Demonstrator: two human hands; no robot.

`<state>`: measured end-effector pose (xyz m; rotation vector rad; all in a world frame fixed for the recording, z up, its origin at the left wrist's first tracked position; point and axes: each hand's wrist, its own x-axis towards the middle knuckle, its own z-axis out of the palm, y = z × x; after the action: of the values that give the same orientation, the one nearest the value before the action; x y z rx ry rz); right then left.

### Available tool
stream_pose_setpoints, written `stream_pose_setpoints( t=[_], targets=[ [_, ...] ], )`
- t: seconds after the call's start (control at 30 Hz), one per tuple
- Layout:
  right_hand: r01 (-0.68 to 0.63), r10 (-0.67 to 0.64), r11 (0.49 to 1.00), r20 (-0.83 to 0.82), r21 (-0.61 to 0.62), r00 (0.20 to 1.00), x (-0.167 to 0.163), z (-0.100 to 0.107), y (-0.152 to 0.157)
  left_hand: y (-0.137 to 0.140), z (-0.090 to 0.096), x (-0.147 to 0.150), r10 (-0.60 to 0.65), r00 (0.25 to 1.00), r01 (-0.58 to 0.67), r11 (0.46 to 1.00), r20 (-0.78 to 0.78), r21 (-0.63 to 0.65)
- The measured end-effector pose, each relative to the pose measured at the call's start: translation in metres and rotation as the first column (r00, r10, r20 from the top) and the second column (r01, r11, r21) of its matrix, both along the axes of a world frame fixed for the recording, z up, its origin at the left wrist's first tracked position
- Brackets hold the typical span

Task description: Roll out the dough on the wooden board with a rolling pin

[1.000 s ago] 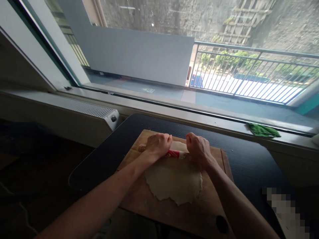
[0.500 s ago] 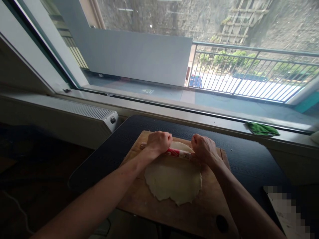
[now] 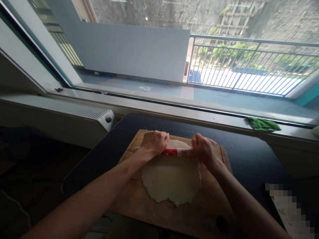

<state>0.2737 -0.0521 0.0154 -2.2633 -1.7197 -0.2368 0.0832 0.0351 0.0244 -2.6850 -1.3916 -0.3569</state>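
A pale, flat sheet of dough [image 3: 171, 181] with a ragged near edge lies on a wooden board [image 3: 139, 202]. Across its far part rests a rolling pin [image 3: 177, 152], whose visible middle carries a red and white wrapper. My left hand [image 3: 156, 142] is closed around the pin's left part, and a bit of the pin's end shows beyond it. On the right part, my right hand [image 3: 204, 147] is closed around the pin too, its fingers curled. Between my hands, some dough shows beyond the pin.
The board lies on a dark table [image 3: 249, 159] below a large window. On the sill is a green cloth [image 3: 263, 124]. A white radiator [image 3: 82, 111] stands to the left. A pixelated pale object [image 3: 286, 205] lies at the table's right edge.
The view has shifted slightly. My hands and the pin stay over the far part of the dough, and the pin's wrapper shows a turned face. Both hands keep their hold.
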Motion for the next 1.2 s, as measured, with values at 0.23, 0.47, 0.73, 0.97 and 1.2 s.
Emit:
stream_pose_setpoints(
  t=[0.23,0.47,0.73,0.97,1.2],
  targets=[
    [-0.144,0.142,0.989,-0.051,-0.043,0.989,-0.005,-0.007,-0.038,-0.037,-0.008,-0.023,-0.084,0.995,0.085,0.996,0.045,-0.021],
    [-0.033,0.028,0.998,-0.091,-0.045,0.995,0.005,-0.008,-0.027,-0.017,-0.005,-0.007,-0.050,0.997,0.051,0.998,0.050,-0.020],
    [-0.094,0.092,0.995,-0.087,-0.030,0.992,0.005,-0.009,-0.038,-0.024,-0.003,-0.020,0.005,0.998,-0.004,1.000,0.059,-0.007],
    [-0.184,0.184,0.980,0.001,0.077,0.983,0.000,-0.019,-0.064,-0.024,-0.013,-0.053,0.004,0.998,-0.008,0.998,0.060,0.065],
    [-0.137,0.136,0.987,0.010,0.079,0.991,0.006,-0.011,-0.029,0.005,-0.002,-0.032,0.072,0.997,-0.073,0.996,0.025,0.046]
  ],
)
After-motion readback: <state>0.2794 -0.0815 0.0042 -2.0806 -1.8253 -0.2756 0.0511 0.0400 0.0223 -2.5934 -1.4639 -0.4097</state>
